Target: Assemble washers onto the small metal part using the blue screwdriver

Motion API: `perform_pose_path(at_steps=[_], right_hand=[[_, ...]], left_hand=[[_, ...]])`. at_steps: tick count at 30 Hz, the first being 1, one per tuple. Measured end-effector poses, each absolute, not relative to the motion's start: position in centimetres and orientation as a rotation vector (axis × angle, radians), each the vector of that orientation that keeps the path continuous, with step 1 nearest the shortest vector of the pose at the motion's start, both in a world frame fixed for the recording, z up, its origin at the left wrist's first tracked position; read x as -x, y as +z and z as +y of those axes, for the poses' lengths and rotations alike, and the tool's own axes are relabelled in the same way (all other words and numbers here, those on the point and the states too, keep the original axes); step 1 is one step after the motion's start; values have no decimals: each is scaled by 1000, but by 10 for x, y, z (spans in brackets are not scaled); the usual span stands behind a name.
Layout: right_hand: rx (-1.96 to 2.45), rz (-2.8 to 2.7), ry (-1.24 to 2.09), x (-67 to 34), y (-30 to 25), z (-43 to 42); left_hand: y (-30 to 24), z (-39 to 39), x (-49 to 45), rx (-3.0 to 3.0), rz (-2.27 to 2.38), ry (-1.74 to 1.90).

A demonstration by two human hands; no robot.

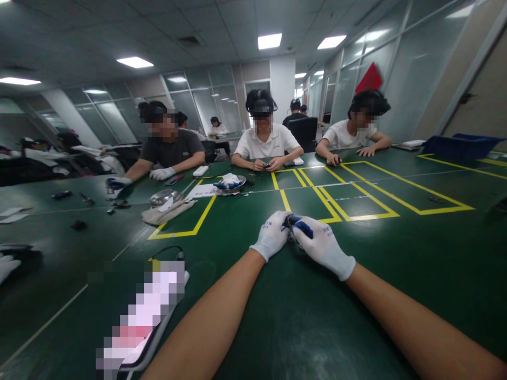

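Note:
My left hand (273, 233) and my right hand (321, 243) meet just above the green table (245, 338), both in white gloves with blue-coated fingers. Between the fingertips is a small dark part (292, 238), mostly covered by the gloves, so I cannot make out its exact kind. The fingers of my left hand close on it from the left. From the other side, my right hand grips it with bent fingers and the thumb on top.
A phone-like device (168, 322) with a cable lies to the left of my forearms. Metal bowls (164, 198) and a cloth glove (168, 212) lie further off. Yellow tape (332, 217) marks the tabletop. Co-workers (263, 140) sit across; a blue bin (461, 146) stands at far right.

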State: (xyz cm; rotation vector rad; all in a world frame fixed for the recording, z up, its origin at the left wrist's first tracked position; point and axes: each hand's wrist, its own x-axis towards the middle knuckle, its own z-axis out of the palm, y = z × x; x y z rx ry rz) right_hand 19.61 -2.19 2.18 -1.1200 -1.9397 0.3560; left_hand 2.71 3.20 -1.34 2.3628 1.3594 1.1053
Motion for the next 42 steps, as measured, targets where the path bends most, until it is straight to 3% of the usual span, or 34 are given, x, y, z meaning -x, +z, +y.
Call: perform_pose_path(at_steps=[16, 31, 42], right_hand=[[1108, -1936, 322, -192, 19, -21], [1254, -1737, 586, -196, 21, -21], [1364, -1771, 294, -193, 15, -8]], left_hand=[[-13, 30, -28, -2373, 1390, 1090], [-10, 26, -27, -2369, 1397, 1076], [-9, 22, -31, -2417, 1350, 1050]])
